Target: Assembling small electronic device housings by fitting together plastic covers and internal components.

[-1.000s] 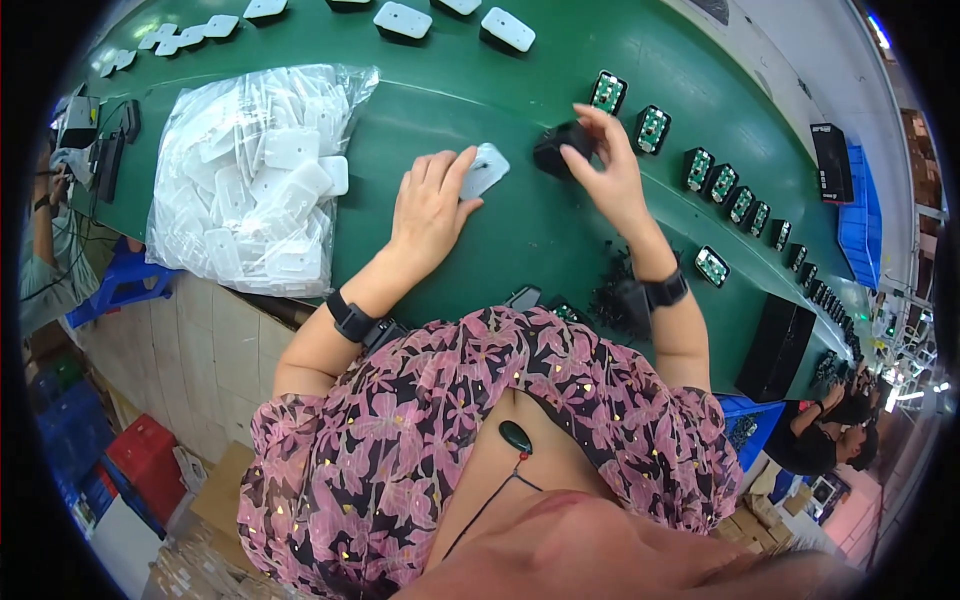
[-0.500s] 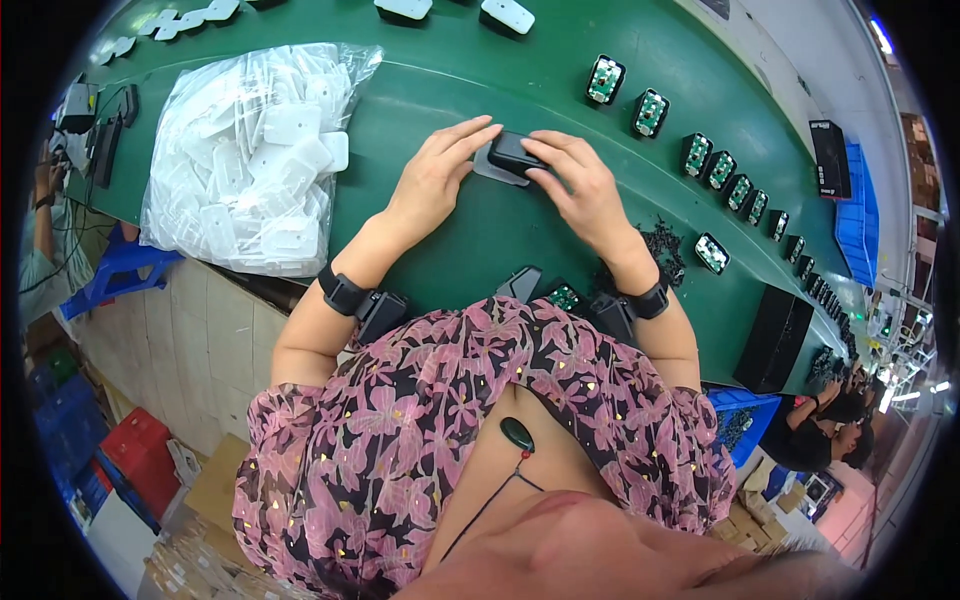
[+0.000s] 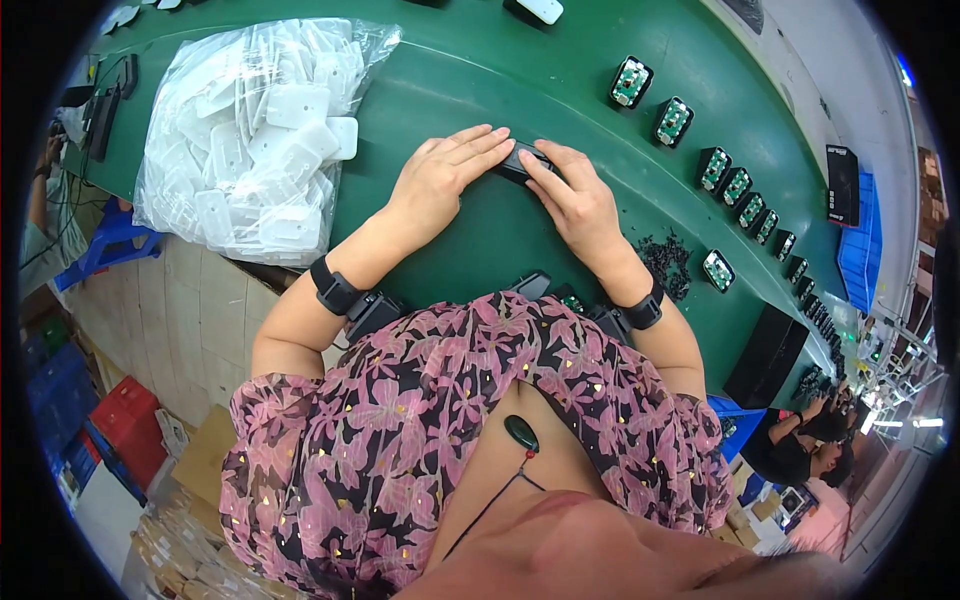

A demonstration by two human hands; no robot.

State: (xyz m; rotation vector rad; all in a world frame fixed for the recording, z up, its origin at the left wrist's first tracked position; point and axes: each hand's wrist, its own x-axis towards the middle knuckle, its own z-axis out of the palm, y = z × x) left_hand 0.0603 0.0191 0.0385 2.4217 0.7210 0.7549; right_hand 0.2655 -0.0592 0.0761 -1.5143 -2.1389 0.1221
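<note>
Both my hands meet over a small black plastic case [image 3: 516, 167] on the green table. My left hand [image 3: 448, 172] lies over its left side, fingers together and pressed on it. From the right my right hand [image 3: 577, 190] grips the case with thumb and fingers. Most of the case is hidden under the fingers. Left of my hands is a clear plastic bag [image 3: 232, 160] full of white translucent plates. Open black cases with green circuit boards [image 3: 631, 82] form a curved row to the right. Closer to my right wrist sits another open case with a board [image 3: 718, 270].
A pile of small black parts [image 3: 666, 265] lies by my right forearm. Beyond it stand a black box [image 3: 765, 348] and a blue tray [image 3: 858, 245]. White-topped cases [image 3: 540, 10] sit at the far edge of view. Another person [image 3: 795, 445] is at the lower right.
The white translucent plate that showed under the case is now out of sight. My left fingers have moved right onto the case, and both hands have closed in. The view has shifted slightly.
</note>
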